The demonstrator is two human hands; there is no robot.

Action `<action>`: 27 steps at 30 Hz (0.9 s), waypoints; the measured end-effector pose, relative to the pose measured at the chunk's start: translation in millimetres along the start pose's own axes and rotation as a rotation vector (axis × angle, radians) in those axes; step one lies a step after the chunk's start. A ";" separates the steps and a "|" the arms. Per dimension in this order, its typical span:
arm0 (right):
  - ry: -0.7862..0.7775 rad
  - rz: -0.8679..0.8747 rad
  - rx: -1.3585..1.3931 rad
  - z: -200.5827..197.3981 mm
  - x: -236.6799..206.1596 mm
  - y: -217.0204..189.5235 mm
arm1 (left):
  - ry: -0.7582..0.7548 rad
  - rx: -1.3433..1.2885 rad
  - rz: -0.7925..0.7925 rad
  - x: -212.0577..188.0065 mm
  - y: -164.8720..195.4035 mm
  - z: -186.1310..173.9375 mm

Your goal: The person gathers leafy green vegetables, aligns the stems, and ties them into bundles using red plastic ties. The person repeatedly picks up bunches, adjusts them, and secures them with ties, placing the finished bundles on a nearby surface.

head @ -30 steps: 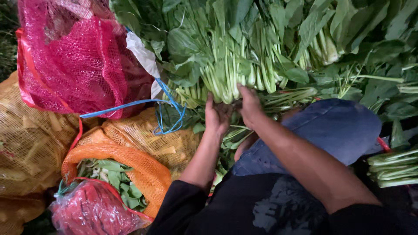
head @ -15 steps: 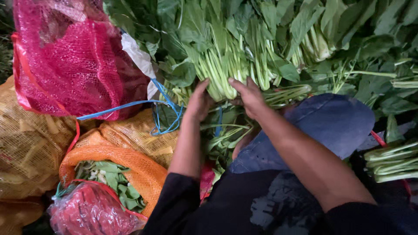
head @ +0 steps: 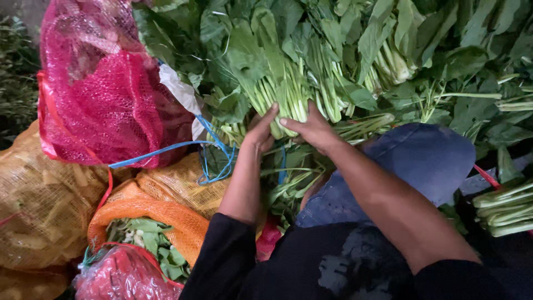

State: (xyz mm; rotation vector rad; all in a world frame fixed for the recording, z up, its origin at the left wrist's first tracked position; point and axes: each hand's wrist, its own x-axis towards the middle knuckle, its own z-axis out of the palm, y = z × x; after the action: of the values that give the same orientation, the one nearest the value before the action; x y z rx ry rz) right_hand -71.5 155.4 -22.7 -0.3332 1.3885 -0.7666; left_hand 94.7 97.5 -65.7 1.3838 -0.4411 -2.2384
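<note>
Hands meet at stem ends of a leafy greens bunch (head: 283,94), mid-pile: left hand (head: 260,133) w/ fingers up along the stems, right hand (head: 312,130) cupped on them from the other side. Red mesh sack (head: 105,100) left; orange mesh bag (head: 166,214) w/ leaves below. Greens crowd top & right.

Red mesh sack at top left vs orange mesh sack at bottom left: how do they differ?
The red mesh sack sits higher, beside the leafy greens, and looks bulging and closed; its contents can't be made out. The orange mesh sack lies lower by the person's left sleeve, with its mouth open and green leaves showing inside. A blue cord runs along the red sack's lower edge and not along the orange one. Both are netted plastic produce sacks.
</note>
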 end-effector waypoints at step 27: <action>-0.016 -0.688 -0.267 -68.3 -193.5 -144.2 | -0.366 0.205 0.454 -93.6 47.7 144.5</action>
State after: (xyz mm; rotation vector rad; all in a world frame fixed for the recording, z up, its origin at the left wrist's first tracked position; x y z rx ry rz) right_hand -177.4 193.7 201.5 -1.0588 1.3661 -1.1277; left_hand 11.2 112.2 91.5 0.8421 -1.0222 -2.0940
